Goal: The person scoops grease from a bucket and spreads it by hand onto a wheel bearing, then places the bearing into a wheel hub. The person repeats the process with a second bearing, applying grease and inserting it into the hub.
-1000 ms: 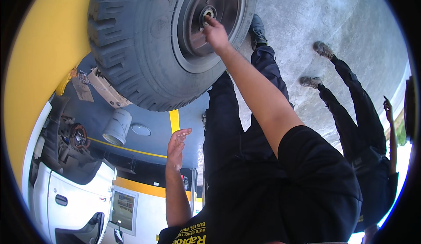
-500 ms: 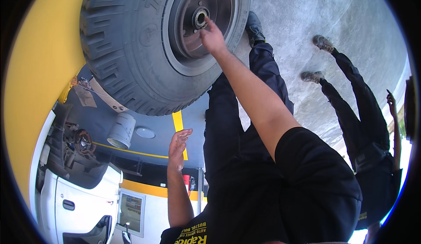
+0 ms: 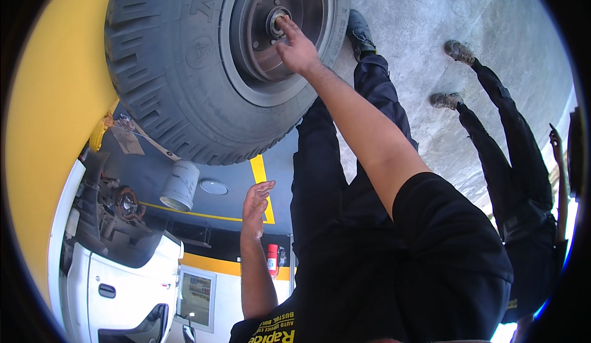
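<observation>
A large black tire (image 3: 166, 66) with chunky tread stands in front of me, mounted on a grey wheel rim (image 3: 246, 87). Inside the rim is a brown, dusty drum with a round metal hub (image 3: 275, 28) and studs around it. My right hand (image 3: 297, 46) reaches into the rim; its fingers stretch to the hub's centre bore and seem to touch it, thumb apart. The fingertips partly cover the bore. Off to the left, my left hand (image 3: 254, 210) is raised in the air below the tire, fingers extended, holding nothing.
At the left are a yellow surface (image 3: 49, 109), a white vehicle (image 3: 123, 287) with an exposed brake assembly (image 3: 126, 202), and a white bucket (image 3: 180, 186). A red fire extinguisher (image 3: 272, 260) hangs by the wall. Another person (image 3: 517, 177) in dark clothes stands on the concrete at right.
My right fingers have moved from the edge of the hub bore to across its middle. The view has shifted slightly; my left hand keeps its raised pose.
</observation>
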`<state>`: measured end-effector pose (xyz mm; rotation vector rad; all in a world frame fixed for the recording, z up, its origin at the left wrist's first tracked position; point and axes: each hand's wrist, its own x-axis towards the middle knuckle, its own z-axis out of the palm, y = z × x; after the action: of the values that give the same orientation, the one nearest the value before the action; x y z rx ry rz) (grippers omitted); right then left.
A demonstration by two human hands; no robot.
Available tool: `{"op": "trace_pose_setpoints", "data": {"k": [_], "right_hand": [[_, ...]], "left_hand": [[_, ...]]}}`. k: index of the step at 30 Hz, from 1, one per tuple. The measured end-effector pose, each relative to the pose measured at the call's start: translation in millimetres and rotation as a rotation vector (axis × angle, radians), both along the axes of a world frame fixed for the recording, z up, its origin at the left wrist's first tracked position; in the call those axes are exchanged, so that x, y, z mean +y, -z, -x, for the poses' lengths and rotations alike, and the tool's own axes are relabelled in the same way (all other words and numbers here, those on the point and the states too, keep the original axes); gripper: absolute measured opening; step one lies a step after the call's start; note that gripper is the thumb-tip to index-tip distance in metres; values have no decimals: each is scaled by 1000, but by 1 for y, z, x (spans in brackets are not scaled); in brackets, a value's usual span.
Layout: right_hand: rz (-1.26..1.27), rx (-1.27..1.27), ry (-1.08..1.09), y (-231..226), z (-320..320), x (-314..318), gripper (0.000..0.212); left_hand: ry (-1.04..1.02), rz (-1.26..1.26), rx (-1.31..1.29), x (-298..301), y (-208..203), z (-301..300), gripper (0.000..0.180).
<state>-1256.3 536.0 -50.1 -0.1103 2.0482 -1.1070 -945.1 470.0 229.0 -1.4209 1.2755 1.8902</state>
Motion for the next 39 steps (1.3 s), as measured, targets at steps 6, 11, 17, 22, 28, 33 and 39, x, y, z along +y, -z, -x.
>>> {"op": "trace_pose_setpoints", "data": {"k": [6,11,17,22,28,33,39], "right_hand": [[17,-31,159,10,13,4,54],[-48,364,141,22,12,-11,46],[-52,312,173,29,12,-12,50],[-103,150,211,25,10,-15,49],[38,71,339,17,3,8,53],[90,5,506,13,-32,53,56],[74,-236,276,-43,-72,175,50]], "left_hand": [[2,-9,-12,-3,1,-7,51],[21,-16,-8,-7,2,-16,48],[59,-4,-24,-11,6,-32,49],[59,6,21,-16,13,-41,47],[60,23,81,-17,17,-59,42],[-5,60,-10,-12,16,-98,37],[-219,175,-198,27,19,-215,35]]}}
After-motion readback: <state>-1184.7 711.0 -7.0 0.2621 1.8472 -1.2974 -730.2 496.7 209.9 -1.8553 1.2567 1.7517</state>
